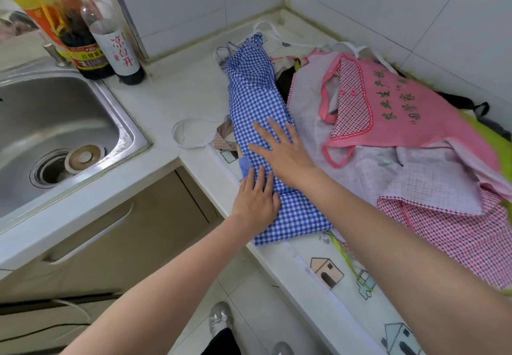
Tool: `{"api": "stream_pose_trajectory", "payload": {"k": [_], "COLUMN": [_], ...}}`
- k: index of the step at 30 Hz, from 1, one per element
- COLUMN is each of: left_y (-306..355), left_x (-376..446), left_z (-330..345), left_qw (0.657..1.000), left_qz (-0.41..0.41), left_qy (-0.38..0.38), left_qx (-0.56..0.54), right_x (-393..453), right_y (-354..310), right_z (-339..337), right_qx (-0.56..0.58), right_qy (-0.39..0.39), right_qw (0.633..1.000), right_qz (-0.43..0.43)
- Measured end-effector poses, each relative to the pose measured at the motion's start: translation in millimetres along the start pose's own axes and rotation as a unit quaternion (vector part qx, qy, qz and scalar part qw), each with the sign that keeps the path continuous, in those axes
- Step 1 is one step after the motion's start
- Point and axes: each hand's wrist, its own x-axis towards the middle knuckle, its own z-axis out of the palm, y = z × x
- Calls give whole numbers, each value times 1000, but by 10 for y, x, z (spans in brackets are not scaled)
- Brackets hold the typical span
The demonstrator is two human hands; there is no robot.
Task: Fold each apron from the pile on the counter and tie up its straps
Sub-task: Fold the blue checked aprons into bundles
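At frame centre the blue checked apron lies on the table, long axis running upper-left to lower-right. The left hand and right hand press it flat-fingered, straps toward the top.

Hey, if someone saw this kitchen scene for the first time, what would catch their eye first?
Probably the blue gingham apron, folded into a long strip on the counter, with the left hand and right hand pressing flat on it. Right of it sprawls a pile topped by a pink apron with green lettering. On the far left are a steel sink and bottles.
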Motion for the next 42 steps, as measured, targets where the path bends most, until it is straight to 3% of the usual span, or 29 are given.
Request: {"api": "stream_pose_trajectory", "payload": {"k": [2,5,8,11,13,16,18,22,28,32,35,36,39,42], "left_y": [-22,-39,-68,-62,-49,-54,-52,-97,-338,-416,-463,-469,-468,-478], "left_x": [22,-27,-63,-61,-47,-20,-34,-49,-219,-314,-324,-315,-293,-281], "left_z": [-2,-135,-167,-129,-105,-134,-150,-142,-81,-256,-460,-501,-573,-630], "left_qw": [1000,999,997,999,999,998,998,999,976,960,891,873,873,872], "left_qz": [5,18,31,7,7,7,11,8,130,75,-55,-82,-103,-85], "left_qy": [6,42,61,31,22,15,-4,3,177,82,-8,-17,-39,-34], "left_qx": [27,29,21,27,38,53,64,50,-12,-258,-451,-481,-475,-481], "right_x": [206,380,365,339,239,-141,-465,-976,-1152,-963,-742,-684,-574,-510], "right_y": [30,290,442,489,444,256,127,213,393,408,493,511,473,403], "right_z": [36,184,322,306,220,83,77,326,422,110,-112,-136,-78,87], "right_qx": [-42,6,36,29,5,57,109,86,54,256,402,437,509,480], "right_qy": [-22,-135,-174,-173,-120,13,37,-35,-125,-165,-191,-202,-151,-72], "right_qw": [999,986,974,977,988,998,985,983,981,952,893,870,828,846], "right_qz": [-18,92,138,123,97,-38,-128,-160,-141,-31,73,103,181,223]}}
